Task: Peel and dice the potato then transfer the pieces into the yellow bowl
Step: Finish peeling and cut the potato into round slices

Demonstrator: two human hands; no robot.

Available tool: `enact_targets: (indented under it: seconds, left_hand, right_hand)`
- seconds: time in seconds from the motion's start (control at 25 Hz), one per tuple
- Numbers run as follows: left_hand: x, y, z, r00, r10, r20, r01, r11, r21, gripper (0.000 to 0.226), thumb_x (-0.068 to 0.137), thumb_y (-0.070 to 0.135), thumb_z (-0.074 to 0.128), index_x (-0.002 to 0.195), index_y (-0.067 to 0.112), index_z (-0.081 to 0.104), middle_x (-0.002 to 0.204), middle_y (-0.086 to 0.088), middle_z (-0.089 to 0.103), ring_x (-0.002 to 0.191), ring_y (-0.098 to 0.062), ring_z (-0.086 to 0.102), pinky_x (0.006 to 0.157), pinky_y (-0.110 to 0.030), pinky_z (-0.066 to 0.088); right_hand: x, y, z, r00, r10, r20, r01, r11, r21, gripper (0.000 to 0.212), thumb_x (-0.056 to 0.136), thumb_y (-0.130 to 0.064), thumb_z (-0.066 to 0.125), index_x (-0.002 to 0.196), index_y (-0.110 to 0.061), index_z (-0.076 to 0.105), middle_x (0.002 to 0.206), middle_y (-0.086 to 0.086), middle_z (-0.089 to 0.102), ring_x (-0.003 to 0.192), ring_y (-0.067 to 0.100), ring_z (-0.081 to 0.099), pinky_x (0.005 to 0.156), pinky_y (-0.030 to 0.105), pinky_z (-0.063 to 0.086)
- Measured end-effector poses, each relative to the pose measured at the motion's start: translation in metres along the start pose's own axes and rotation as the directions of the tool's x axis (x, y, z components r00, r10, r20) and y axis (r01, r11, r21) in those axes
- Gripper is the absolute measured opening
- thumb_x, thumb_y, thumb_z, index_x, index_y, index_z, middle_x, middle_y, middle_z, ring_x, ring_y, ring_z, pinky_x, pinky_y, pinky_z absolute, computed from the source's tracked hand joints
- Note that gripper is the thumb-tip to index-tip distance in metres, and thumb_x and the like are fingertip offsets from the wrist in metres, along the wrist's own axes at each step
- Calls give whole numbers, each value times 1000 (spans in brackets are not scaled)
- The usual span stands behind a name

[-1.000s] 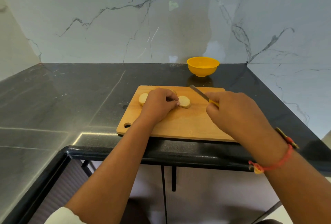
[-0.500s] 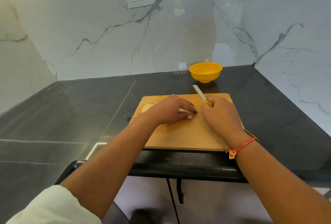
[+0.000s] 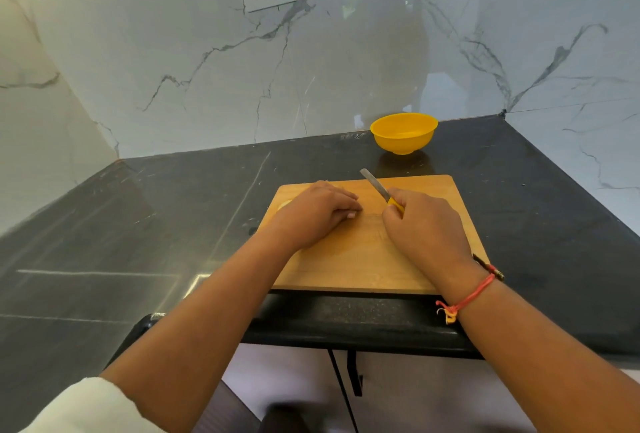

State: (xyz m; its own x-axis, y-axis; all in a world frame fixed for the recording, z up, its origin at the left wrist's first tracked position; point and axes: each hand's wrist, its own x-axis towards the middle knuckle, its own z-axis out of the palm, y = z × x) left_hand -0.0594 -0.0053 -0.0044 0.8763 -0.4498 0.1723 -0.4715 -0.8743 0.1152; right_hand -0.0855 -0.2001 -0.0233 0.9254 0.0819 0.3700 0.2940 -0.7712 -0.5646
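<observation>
Right hand (image 3: 424, 224): clamping round the yellow handle of the knife (image 3: 375, 184), knuckles up, hovering or resting over the right half of the cutting board (image 3: 363, 259); contact with the wood not determinable.
Knife: pointing away and to the left, bare blade projecting from the fist, tip reaching just past the far edge of the cutting board; cutting nothing visible.
Left hand (image 3: 317, 212): lying palm down on the left half of the cutting board, bending at the knuckles, showing one fingernail towards the right hand; just beside that hand, not touching it. Grip beneath the palm: cannot tell.
Potato (image 3: 284, 204): showing only as a pale sliver at the left edge of the left hand, near the far left corner of the cutting board; remainder hidden under the hand.
Thread bracelet (image 3: 467, 297): circling the right wrist, red with a frayed knot.
Cutting board: lying flat at the front edge of the table (image 3: 173, 224).
Yellow bowl (image 3: 403, 132): standing upright on the table beyond the cutting board, close to the marble wall (image 3: 173, 51), well apart from both hands.
</observation>
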Motion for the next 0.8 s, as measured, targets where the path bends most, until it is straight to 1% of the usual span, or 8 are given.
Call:
enact_targets:
  seconds: [0.2,0.32,0.4,0.48,0.56,0.64,0.72,0.8]
  left_hand:
    - [-1,-17,-3,999,-36,3,35,999,39,30,102,21,53,129,21,66,136,4,62,128,-13,53,106,-18,26]
    - [-3,-24,-3,999,-41,-3,41,998,42,30,101,22,54,129,21,67,136,5,62,127,-13,52,105,-18,26]
    - [-1,-26,-1,996,-75,-48,75,997,8,33,100,30,57,132,24,64,138,6,60,130,-14,49,107,-22,29]
    - [8,-28,-3,981,-184,-64,183,983,-24,48,97,46,57,142,31,52,148,7,49,139,-18,37,113,-34,30]
    - [22,-29,-5,963,-271,10,271,963,-1,63,94,58,53,151,32,38,159,6,33,148,-20,25,118,-44,24]
    - [37,-31,-5,947,-301,109,300,954,23,73,93,64,48,155,29,30,163,4,25,151,-22,17,121,-46,18]
    - [45,-35,-2,933,-314,177,313,949,30,77,92,68,46,155,26,30,162,2,28,150,-22,21,120,-45,21]
    - [46,-38,0,929,-319,188,315,948,52,75,92,68,45,151,23,38,156,0,38,144,-23,34,116,-43,30]
  right_hand:
    - [-2,-3,0,1000,-16,14,16,999,-28,40,102,-28,43,139,-24,58,79,-8,60,62,7,49,51,21,39]
    - [-2,-4,0,1000,-23,16,23,999,-29,40,102,-29,43,139,-25,58,80,-8,62,65,9,53,55,25,47]
    - [-2,-4,1,1000,-18,13,18,999,-29,40,102,-29,43,140,-25,57,86,-5,68,67,10,55,56,25,47]
    - [-1,-4,2,1000,-18,10,18,999,-30,40,102,-29,44,140,-25,57,91,-3,71,68,9,54,54,22,42]
    - [-1,-4,2,1000,-19,13,20,1000,-24,40,102,-29,44,140,-25,57,93,-3,71,67,9,53,52,20,39]
    - [-1,-3,1,1000,-19,18,19,1000,-12,40,102,-30,43,141,-25,56,92,-5,71,66,8,52,52,19,38]
    - [0,-2,1,1000,-23,13,23,1000,-15,40,102,-30,43,140,-26,57,92,-5,70,65,7,50,51,19,35]
    - [0,-3,2,1000,-28,12,28,999,-29,40,102,-30,43,140,-26,57,91,-5,70,64,7,50,51,18,36]
